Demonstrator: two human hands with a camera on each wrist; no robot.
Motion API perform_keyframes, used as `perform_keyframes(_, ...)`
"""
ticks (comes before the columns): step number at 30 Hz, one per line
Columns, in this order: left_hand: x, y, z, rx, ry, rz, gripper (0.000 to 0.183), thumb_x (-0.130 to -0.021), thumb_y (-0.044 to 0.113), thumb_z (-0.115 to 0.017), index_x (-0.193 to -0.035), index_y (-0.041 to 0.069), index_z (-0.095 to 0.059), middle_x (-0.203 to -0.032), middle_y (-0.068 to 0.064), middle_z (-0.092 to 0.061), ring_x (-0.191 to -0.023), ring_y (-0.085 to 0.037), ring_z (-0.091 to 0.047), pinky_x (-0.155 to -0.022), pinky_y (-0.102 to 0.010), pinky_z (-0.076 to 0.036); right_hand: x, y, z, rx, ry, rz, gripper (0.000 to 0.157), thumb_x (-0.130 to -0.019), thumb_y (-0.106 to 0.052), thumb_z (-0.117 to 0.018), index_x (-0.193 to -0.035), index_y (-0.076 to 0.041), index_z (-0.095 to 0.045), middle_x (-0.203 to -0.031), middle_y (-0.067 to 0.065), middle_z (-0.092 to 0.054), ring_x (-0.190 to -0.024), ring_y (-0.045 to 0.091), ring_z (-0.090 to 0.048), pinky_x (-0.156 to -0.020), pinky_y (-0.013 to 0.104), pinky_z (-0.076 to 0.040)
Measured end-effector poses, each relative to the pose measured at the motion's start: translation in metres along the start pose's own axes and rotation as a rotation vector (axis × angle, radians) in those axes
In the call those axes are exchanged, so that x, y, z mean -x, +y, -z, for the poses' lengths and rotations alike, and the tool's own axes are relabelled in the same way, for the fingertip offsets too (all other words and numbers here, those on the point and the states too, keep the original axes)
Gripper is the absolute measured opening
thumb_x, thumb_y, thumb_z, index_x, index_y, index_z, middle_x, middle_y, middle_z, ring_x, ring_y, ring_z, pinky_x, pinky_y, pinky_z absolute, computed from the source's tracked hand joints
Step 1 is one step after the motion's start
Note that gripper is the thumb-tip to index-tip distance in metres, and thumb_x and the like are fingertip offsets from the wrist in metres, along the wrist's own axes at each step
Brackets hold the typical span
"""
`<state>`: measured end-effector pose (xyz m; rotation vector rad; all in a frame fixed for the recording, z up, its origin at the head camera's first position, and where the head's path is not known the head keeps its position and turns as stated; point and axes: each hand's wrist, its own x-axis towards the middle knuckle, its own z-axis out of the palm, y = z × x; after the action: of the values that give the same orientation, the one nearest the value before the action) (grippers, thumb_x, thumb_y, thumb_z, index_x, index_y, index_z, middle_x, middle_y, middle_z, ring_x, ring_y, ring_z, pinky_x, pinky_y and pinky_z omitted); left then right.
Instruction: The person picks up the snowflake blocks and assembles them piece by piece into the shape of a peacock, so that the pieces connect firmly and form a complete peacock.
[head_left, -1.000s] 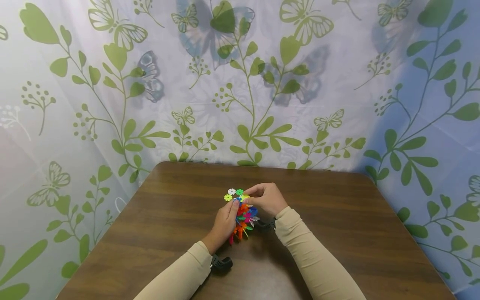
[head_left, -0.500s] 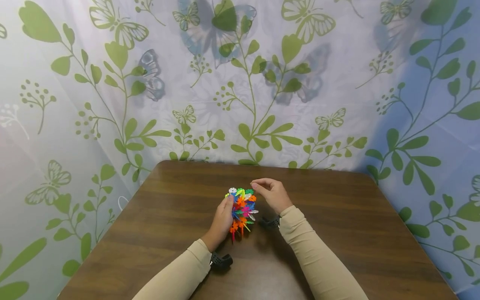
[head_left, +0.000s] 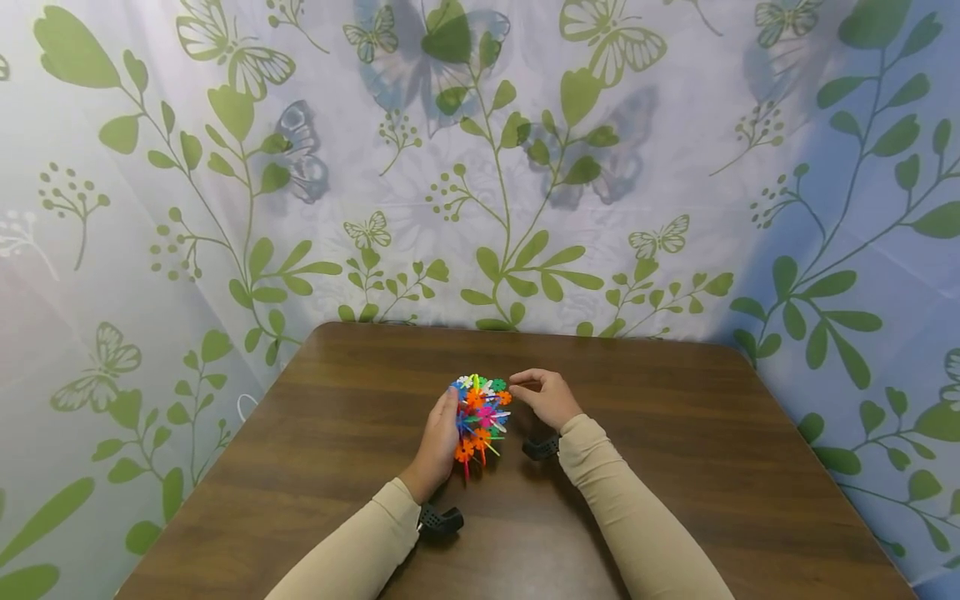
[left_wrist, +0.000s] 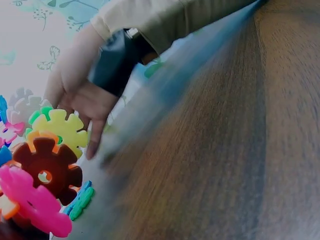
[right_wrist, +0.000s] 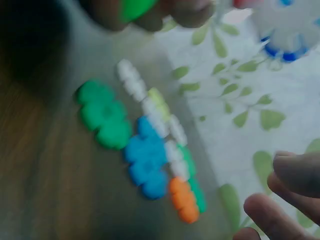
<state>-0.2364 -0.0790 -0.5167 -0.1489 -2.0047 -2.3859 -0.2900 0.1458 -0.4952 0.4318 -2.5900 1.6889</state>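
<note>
The hands (head_left: 438, 437) (head_left: 549, 400) flank a colourful flower-disc cluster (head_left: 480, 419), the left holding it

Right hand (head_left: 547, 398): withdrawn from the flower-disc cluster (head_left: 483, 417), now just beside it. Left hand (head_left: 437, 437): thumb shifted leftward, more discs exposed.

The multicoloured cluster of notched, flower-shaped discs (head_left: 482, 421) looks like smooth plastic, the pink flower-shaped disc (left_wrist: 35, 202) softly shiny. The brown, wood-grained tabletop (head_left: 675, 467) appears smooth, with a dull sheen. The white, leaf-and-butterfly-printed backdrop (head_left: 420, 208) is lightly creased cloth. The beige, wrinkled sleeves (head_left: 630, 508) are matt fabric; the black, perforated wrist piece (head_left: 442, 522) resembles matt plastic.
</note>
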Motion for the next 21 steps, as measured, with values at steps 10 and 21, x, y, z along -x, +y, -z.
perform_keyframes(10, -0.002, 0.002, 0.001, 0.047, 0.003, -0.001, 0.078, -0.113, 0.055, -0.037, -0.163, -0.003, -0.028, -0.162, -0.022, -0.037, -0.151, -0.036, -0.032, -0.123, -0.051, -0.02, -0.012, 0.019, -0.011, 0.195, -0.094, 0.048, 0.024, -0.097, -0.001, -0.076, -0.12, -0.005, -0.077, -0.131, 0.012, -0.069, -0.121, 0.035, -0.062, -0.103, 0.052, -0.05)
perform_keyframes(21, 0.001, 0.0, 0.001, 0.012, 0.01, 0.005, 0.079, -0.113, 0.053, -0.036, -0.162, -0.008, -0.026, -0.164, -0.026, -0.033, -0.152, -0.04, -0.028, -0.122, -0.054, -0.019, -0.025, 0.027, -0.025, 0.305, -0.061, 0.101, 0.011, -0.093, -0.005, -0.082, -0.101, -0.011, -0.081, -0.114, 0.005, -0.072, -0.111, 0.031, -0.065, -0.1, 0.048, -0.051)
